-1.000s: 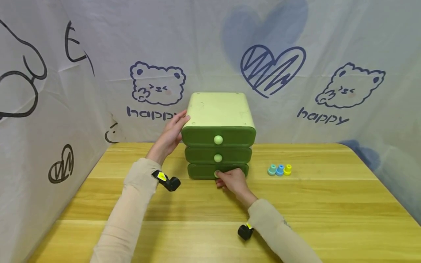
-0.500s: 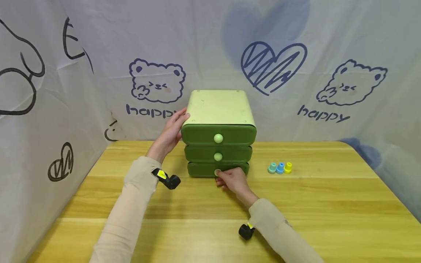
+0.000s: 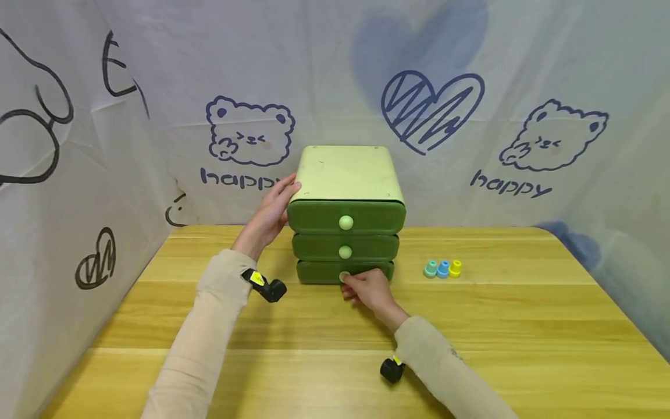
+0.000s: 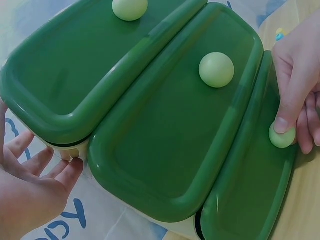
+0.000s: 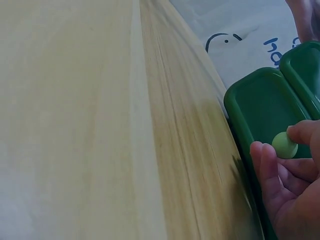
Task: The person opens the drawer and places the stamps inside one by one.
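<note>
A small cabinet (image 3: pixel 349 171) with a pale yellow-green top and three dark green drawers stands at the back of the table. Each drawer has a round light-green knob. My left hand (image 3: pixel 269 218) rests against the cabinet's left side, fingers extended near the top edge. My right hand (image 3: pixel 373 291) pinches the bottom drawer's knob (image 5: pixel 285 145) between thumb and fingers. In the left wrist view, the thumb lies on that knob, low on the bottom drawer front (image 4: pixel 250 185). The middle drawer's knob (image 3: pixel 345 252) and the top drawer's knob (image 3: pixel 346 222) are untouched. All the drawer fronts sit close against the body.
To the right of the cabinet, three small stepped pieces stand in a row on the wooden table (image 3: pixel 523 326): a teal one (image 3: pixel 430 269), a blue one (image 3: pixel 442 269) and a yellow one (image 3: pixel 455 268). A printed white cloth (image 3: pixel 335 70) hangs behind and at the sides.
Both hands keep their places on the cabinet and the bottom knob. Only the head view shifts slightly; the drawers look the same.
</note>
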`<state>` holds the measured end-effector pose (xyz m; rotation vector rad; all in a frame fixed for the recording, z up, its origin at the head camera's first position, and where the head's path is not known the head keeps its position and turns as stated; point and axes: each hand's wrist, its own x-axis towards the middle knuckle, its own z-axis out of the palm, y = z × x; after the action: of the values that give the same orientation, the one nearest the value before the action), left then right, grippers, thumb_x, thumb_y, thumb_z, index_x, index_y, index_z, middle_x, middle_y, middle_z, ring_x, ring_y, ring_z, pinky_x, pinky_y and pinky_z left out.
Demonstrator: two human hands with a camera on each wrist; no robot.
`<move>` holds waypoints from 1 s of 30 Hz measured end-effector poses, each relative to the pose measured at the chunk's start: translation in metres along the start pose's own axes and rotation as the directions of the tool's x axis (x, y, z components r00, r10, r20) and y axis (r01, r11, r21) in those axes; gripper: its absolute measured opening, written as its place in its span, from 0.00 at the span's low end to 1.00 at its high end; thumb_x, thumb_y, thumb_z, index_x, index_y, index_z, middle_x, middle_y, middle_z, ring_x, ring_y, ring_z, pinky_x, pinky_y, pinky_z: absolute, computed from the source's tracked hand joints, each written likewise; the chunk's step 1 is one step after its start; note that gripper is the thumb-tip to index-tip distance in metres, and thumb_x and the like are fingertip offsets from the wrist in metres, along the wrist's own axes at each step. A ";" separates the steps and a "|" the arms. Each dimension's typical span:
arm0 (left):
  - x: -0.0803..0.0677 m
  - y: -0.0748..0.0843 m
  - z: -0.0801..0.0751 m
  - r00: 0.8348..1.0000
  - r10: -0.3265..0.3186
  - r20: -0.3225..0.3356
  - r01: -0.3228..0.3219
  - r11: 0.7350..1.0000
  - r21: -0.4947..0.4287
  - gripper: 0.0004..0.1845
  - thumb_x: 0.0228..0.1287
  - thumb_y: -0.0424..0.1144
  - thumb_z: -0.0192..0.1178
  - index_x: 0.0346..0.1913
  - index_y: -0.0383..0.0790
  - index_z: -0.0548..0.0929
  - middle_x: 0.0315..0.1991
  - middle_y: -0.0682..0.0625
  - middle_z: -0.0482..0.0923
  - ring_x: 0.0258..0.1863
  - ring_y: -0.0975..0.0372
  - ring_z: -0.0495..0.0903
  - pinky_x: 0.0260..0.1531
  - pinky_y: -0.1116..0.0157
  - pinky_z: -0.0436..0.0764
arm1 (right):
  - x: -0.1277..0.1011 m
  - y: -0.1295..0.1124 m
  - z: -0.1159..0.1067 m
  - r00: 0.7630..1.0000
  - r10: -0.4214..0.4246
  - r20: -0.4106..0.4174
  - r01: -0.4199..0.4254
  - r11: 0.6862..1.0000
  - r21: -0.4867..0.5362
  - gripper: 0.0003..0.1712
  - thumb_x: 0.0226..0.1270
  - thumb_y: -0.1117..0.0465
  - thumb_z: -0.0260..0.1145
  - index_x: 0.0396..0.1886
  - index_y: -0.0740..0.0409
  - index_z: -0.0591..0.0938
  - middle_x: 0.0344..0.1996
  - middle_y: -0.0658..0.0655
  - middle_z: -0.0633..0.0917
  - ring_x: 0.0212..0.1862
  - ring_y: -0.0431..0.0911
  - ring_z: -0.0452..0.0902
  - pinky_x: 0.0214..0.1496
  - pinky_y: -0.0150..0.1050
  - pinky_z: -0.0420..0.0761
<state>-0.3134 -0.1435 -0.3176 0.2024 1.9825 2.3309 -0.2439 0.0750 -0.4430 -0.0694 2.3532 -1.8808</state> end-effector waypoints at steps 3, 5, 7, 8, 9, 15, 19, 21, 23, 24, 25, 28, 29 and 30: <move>0.001 0.000 0.000 1.000 0.003 0.005 -0.003 1.000 0.000 0.32 0.74 0.44 0.50 0.76 0.43 0.55 0.74 0.47 0.52 0.69 0.57 0.57 0.66 0.57 0.64 | 0.000 0.001 -0.001 1.000 -0.007 0.003 0.007 1.000 -0.002 0.16 0.66 0.62 0.66 0.28 0.73 0.87 0.22 0.61 0.86 0.24 0.46 0.84 0.22 0.35 0.82; 0.001 0.001 0.001 1.000 0.008 0.001 -0.008 1.000 -0.006 0.32 0.74 0.43 0.51 0.76 0.43 0.55 0.74 0.47 0.53 0.69 0.56 0.58 0.66 0.57 0.64 | 0.001 0.001 -0.001 1.000 -0.014 0.005 0.014 1.000 -0.002 0.16 0.66 0.62 0.66 0.28 0.73 0.87 0.22 0.61 0.86 0.24 0.45 0.83 0.22 0.35 0.82; 0.000 0.001 0.001 1.000 0.010 0.001 -0.010 1.000 -0.006 0.32 0.74 0.43 0.51 0.76 0.43 0.55 0.74 0.47 0.53 0.69 0.56 0.58 0.65 0.57 0.64 | 0.001 0.001 -0.001 1.000 -0.015 0.006 0.015 1.000 -0.003 0.16 0.66 0.62 0.66 0.28 0.74 0.87 0.22 0.61 0.86 0.23 0.45 0.83 0.22 0.35 0.82; 0.000 0.001 0.001 1.000 0.010 0.002 -0.010 1.000 -0.007 0.32 0.74 0.43 0.51 0.76 0.43 0.55 0.74 0.48 0.53 0.69 0.56 0.58 0.65 0.57 0.64 | 0.000 0.001 -0.001 1.000 -0.015 0.006 0.015 1.000 -0.005 0.16 0.66 0.61 0.66 0.28 0.74 0.87 0.22 0.61 0.86 0.23 0.44 0.83 0.22 0.35 0.82; 0.000 0.001 0.001 1.000 0.010 0.002 -0.010 1.000 -0.008 0.32 0.74 0.43 0.51 0.76 0.43 0.55 0.74 0.48 0.53 0.69 0.56 0.58 0.65 0.57 0.64 | 0.000 0.001 -0.001 1.000 -0.013 0.007 0.013 1.000 -0.007 0.16 0.66 0.61 0.66 0.28 0.74 0.87 0.22 0.61 0.86 0.23 0.44 0.82 0.22 0.35 0.82; 0.001 0.002 0.000 1.000 0.009 0.003 -0.009 1.000 -0.011 0.32 0.74 0.43 0.51 0.76 0.43 0.55 0.75 0.48 0.53 0.70 0.56 0.57 0.66 0.57 0.64 | -0.006 -0.001 -0.002 1.000 0.000 0.024 0.001 0.999 -0.051 0.18 0.67 0.59 0.66 0.29 0.72 0.87 0.23 0.60 0.86 0.24 0.44 0.83 0.24 0.36 0.83; 0.001 0.000 0.000 1.000 -0.003 0.005 0.003 1.000 -0.011 0.32 0.74 0.43 0.51 0.76 0.43 0.55 0.74 0.48 0.53 0.70 0.56 0.57 0.66 0.56 0.64 | -0.012 0.000 -0.002 0.999 -0.003 0.033 0.006 0.997 -0.076 0.17 0.67 0.58 0.66 0.28 0.71 0.88 0.22 0.59 0.86 0.24 0.45 0.83 0.24 0.37 0.84; 0.001 0.000 0.000 1.000 -0.002 0.008 0.003 1.000 -0.009 0.32 0.74 0.43 0.50 0.76 0.43 0.54 0.75 0.48 0.52 0.70 0.56 0.56 0.66 0.56 0.64 | -0.015 0.000 -0.001 0.999 -0.005 0.038 0.009 0.996 -0.087 0.17 0.67 0.58 0.66 0.28 0.71 0.88 0.22 0.58 0.86 0.24 0.44 0.83 0.24 0.37 0.84; 0.001 -0.001 -0.001 1.000 0.001 0.007 -0.001 1.000 -0.010 0.32 0.74 0.43 0.50 0.76 0.43 0.54 0.75 0.47 0.52 0.70 0.56 0.56 0.66 0.56 0.64 | -0.017 0.001 -0.001 0.999 -0.010 0.045 0.015 0.995 -0.104 0.18 0.67 0.57 0.66 0.28 0.70 0.88 0.22 0.57 0.86 0.24 0.44 0.83 0.24 0.37 0.84; 0.001 -0.001 -0.001 1.000 0.004 0.008 -0.004 1.000 -0.009 0.32 0.74 0.43 0.50 0.76 0.43 0.54 0.75 0.47 0.52 0.70 0.56 0.56 0.66 0.56 0.64 | -0.018 0.002 -0.001 0.999 -0.012 0.049 0.017 0.993 -0.114 0.18 0.67 0.57 0.66 0.28 0.70 0.88 0.22 0.57 0.86 0.24 0.44 0.83 0.24 0.36 0.84; 0.000 -0.001 -0.001 1.000 0.005 0.009 -0.005 1.000 -0.005 0.32 0.74 0.43 0.50 0.76 0.43 0.54 0.75 0.47 0.52 0.70 0.56 0.56 0.65 0.56 0.64 | -0.020 0.002 -0.001 0.998 -0.015 0.054 0.021 0.993 -0.120 0.18 0.67 0.56 0.66 0.28 0.69 0.88 0.22 0.57 0.86 0.24 0.44 0.83 0.24 0.36 0.84; 0.000 -0.001 -0.001 1.000 0.007 0.011 -0.007 1.000 0.000 0.32 0.74 0.43 0.50 0.76 0.43 0.54 0.75 0.47 0.52 0.70 0.56 0.56 0.65 0.55 0.64 | -0.025 0.002 -0.002 0.997 -0.025 0.069 0.035 0.990 -0.139 0.19 0.67 0.55 0.66 0.27 0.68 0.88 0.21 0.57 0.86 0.25 0.44 0.83 0.24 0.36 0.83; 0.000 -0.001 -0.001 1.000 0.008 0.011 -0.008 1.000 -0.001 0.32 0.74 0.44 0.50 0.76 0.43 0.54 0.75 0.47 0.52 0.70 0.56 0.56 0.65 0.55 0.64 | -0.027 0.002 -0.002 0.997 -0.030 0.074 0.041 0.989 -0.142 0.19 0.68 0.55 0.66 0.27 0.68 0.88 0.22 0.56 0.86 0.25 0.44 0.83 0.24 0.36 0.83; 0.000 -0.001 -0.001 1.000 0.008 0.012 -0.008 1.000 0.000 0.32 0.74 0.44 0.50 0.76 0.43 0.53 0.75 0.47 0.52 0.70 0.56 0.56 0.65 0.55 0.64 | -0.029 0.001 -0.003 0.996 -0.038 0.078 0.049 0.989 -0.143 0.19 0.68 0.55 0.65 0.27 0.68 0.88 0.22 0.56 0.86 0.25 0.44 0.83 0.24 0.36 0.84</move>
<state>-0.3137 -0.1445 -0.3186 0.2243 1.9801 2.3292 -0.2157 0.0811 -0.4417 -0.2033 2.4523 -1.6915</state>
